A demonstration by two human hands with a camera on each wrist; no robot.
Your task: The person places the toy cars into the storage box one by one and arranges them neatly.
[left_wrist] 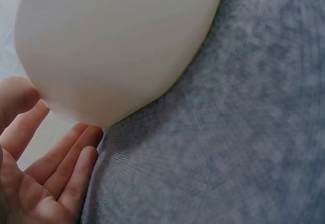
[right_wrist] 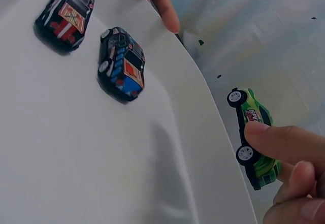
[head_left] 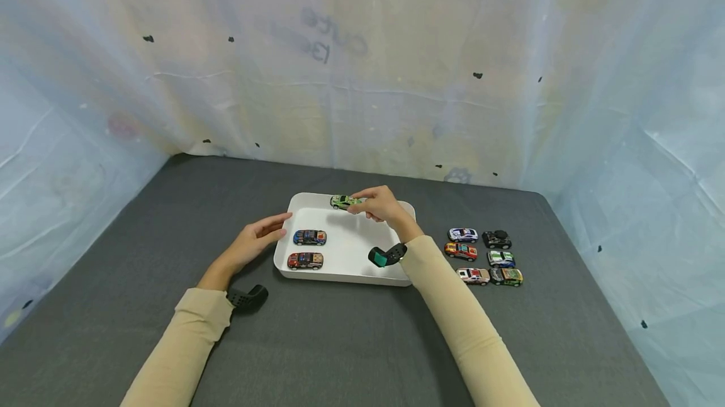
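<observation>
A green toy car (head_left: 342,202) is pinched between the thumb and fingers of my right hand (head_left: 381,203). The car is held over the far side of a white tray (head_left: 357,277), and its side with white-rimmed wheels shows in the right wrist view. In the tray's left part lie a blue-and-black toy car (head_left: 309,237) and, nearer to me, a red-and-black toy car (head_left: 305,260). My left hand (head_left: 253,242) touches the tray's left end, its fingers mostly straight against the outer wall (left_wrist: 117,46).
Right of the tray several toy cars stand in two columns on the grey cloth, among them a white-and-purple car (head_left: 462,234), a black car (head_left: 497,239) and an orange-red car (head_left: 460,251). A pale sheet (head_left: 362,111) hangs behind the table and at both sides.
</observation>
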